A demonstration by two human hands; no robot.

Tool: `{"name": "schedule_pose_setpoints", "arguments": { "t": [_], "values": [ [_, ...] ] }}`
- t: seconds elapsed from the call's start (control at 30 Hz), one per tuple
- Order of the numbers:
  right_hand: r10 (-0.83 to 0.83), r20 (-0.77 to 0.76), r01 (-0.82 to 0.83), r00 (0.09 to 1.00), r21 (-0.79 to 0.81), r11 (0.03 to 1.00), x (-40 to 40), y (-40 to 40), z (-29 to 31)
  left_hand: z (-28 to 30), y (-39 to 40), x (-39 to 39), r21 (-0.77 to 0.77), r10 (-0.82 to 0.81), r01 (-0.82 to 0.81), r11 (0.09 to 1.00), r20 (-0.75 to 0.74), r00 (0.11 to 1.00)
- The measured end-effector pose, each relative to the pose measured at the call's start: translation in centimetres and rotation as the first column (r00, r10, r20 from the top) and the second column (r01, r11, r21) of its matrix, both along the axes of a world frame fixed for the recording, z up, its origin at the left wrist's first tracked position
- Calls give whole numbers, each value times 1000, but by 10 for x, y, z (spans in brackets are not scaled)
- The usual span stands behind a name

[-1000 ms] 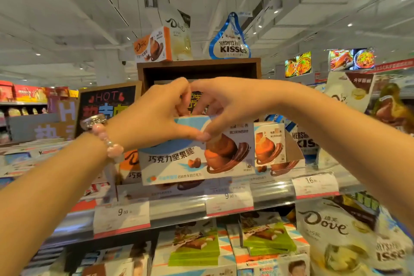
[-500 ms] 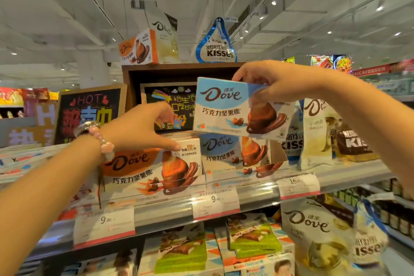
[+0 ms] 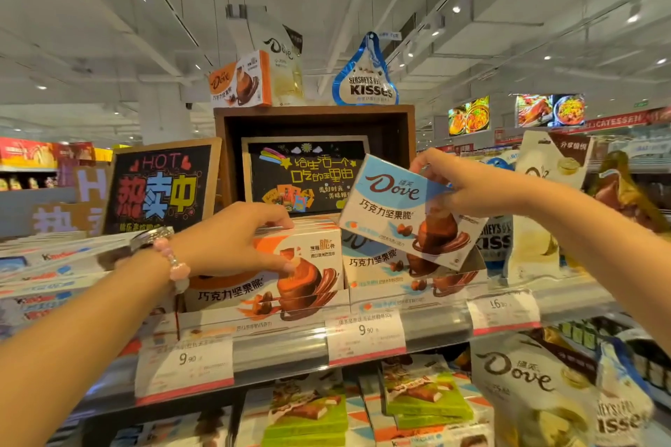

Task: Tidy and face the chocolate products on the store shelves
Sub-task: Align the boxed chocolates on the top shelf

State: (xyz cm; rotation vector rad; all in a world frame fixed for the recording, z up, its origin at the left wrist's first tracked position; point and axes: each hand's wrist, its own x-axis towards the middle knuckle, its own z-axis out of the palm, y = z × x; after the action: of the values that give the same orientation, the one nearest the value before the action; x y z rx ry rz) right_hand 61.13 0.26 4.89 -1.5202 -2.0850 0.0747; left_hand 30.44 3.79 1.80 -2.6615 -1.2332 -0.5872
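Observation:
My right hand (image 3: pixel 459 183) pinches the upper right corner of a blue-and-white Dove box (image 3: pixel 394 205), held tilted in the air above a row of the same blue boxes (image 3: pixel 385 265) on the shelf. My left hand (image 3: pixel 232 241) grips the front orange Dove box (image 3: pixel 301 272) of the neighbouring stack, fingers over its top edge and thumb on its face. Both stacks stand in cardboard display trays on the top shelf (image 3: pixel 283 352). A pink bead bracelet sits on my left wrist.
Price tags (image 3: pixel 365 336) hang along the shelf rail. Behind stand a wooden crate (image 3: pixel 316 112) with chalkboard signs, a Kisses sign (image 3: pixel 366 83) and an orange Dove box on top. Dove and Kisses bags (image 3: pixel 541 207) fill the right; green boxes (image 3: pixel 425 399) lie below.
My right hand lifted a blue Dove box off the stack and holds it up to the right, now tilted. My left hand moved onto the front orange box and gripped it.

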Motion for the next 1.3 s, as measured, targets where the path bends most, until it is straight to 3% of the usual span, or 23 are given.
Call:
{"name": "schedule_pose_setpoints", "arguments": {
  "t": [0.5,0.83,1.0,1.2,1.3],
  "values": [
    [-101,151,96,983,43,995,1,-3,6,1,1,-2,-14,-23,23,1000,-2,1000],
    [-30,357,27,934,14,1000,-20,10,-14,0,-1,-2,-4,-18,18,1000,8,1000],
    [-35,318,21,948,47,999,-20,19,-26,-3,-3,-3,8,-20,20,1000,-8,1000],
    [-22,409,8,912,37,999,-30,19,-17,-4,-4,-3,95,-49,48,994,14,999],
    [89,281,-112,955,66,992,-47,21,-8,-5,-5,-2,112,-56,53,992,19,998]
  ]
}}
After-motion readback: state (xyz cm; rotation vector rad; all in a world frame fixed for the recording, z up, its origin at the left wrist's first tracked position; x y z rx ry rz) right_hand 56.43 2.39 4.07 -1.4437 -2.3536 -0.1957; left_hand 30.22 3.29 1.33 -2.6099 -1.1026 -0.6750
